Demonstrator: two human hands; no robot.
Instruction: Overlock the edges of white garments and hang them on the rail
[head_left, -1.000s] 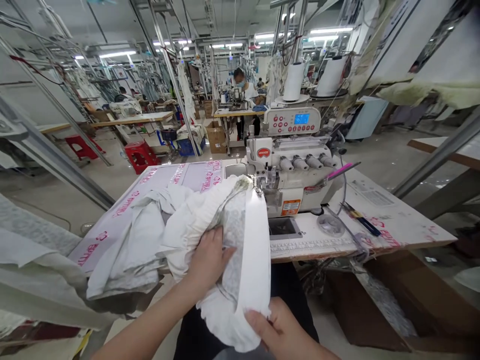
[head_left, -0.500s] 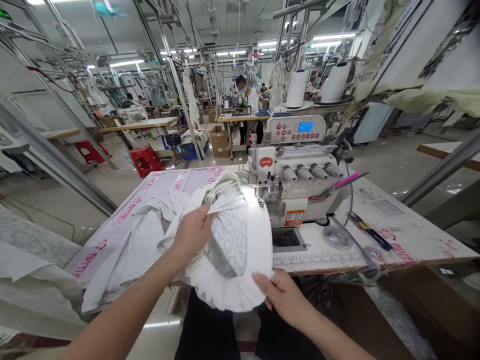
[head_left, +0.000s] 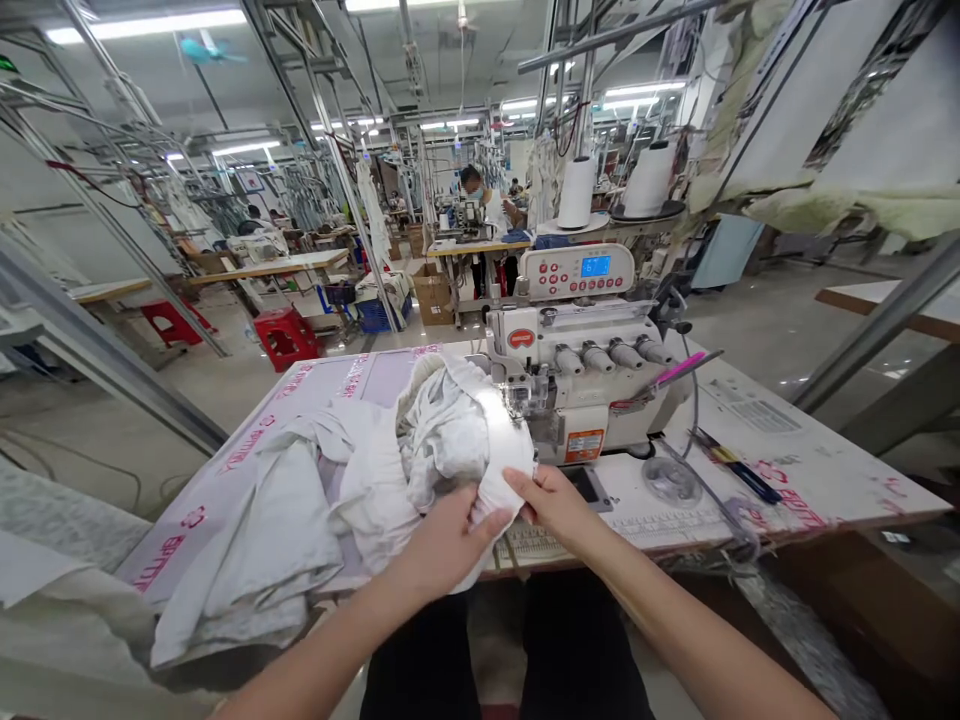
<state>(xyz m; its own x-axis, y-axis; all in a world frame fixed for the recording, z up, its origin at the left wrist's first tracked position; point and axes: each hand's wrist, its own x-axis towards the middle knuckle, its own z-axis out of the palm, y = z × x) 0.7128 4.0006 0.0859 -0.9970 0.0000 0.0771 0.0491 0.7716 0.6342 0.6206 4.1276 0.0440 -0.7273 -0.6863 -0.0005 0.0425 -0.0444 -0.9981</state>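
A white garment (head_left: 367,480) with a gathered waistband lies across the sewing table, its far edge at the needle area of the overlock sewing machine (head_left: 570,370). My right hand (head_left: 551,505) pinches the band's edge just in front of the presser foot. Close beside it, my left hand (head_left: 450,535) grips the band's near side, thumb on top and the other fingers partly hidden in the cloth. Bunched fabric fills the opening of the garment. The machine's lamp lights the band brightly.
Thread snips (head_left: 739,468) and a clear round dish (head_left: 673,482) lie right of the machine. White thread cones (head_left: 576,193) stand behind it. A metal post (head_left: 112,340) rises at left, near red stools (head_left: 285,338). A co-worker (head_left: 484,205) sits at another machine ahead.
My left hand has moved from the garment's upper left to the band's near side. My right hand has risen toward the presser foot. The opening has narrowed, and the fabric inside is bunched.
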